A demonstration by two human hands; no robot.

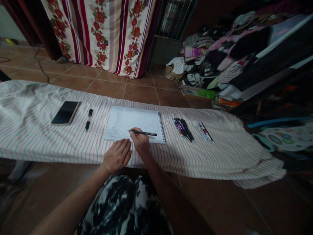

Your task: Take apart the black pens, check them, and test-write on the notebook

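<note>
A spiral notebook (137, 122) lies open on a striped cloth (36, 130) spread over the floor. My right hand (140, 142) is closed around a black pen (144, 133), whose tip rests on the page near its lower edge. My left hand (117, 155) lies flat and open on the cloth just below the notebook's lower edge, beside the right hand.
A phone (65, 112) and a black marker (88, 119) lie left of the notebook. A bunch of pens (183, 129) and two more pens (203, 131) lie to its right. A floral curtain (105, 32) hangs behind; piled clothes (220, 62) fill the right.
</note>
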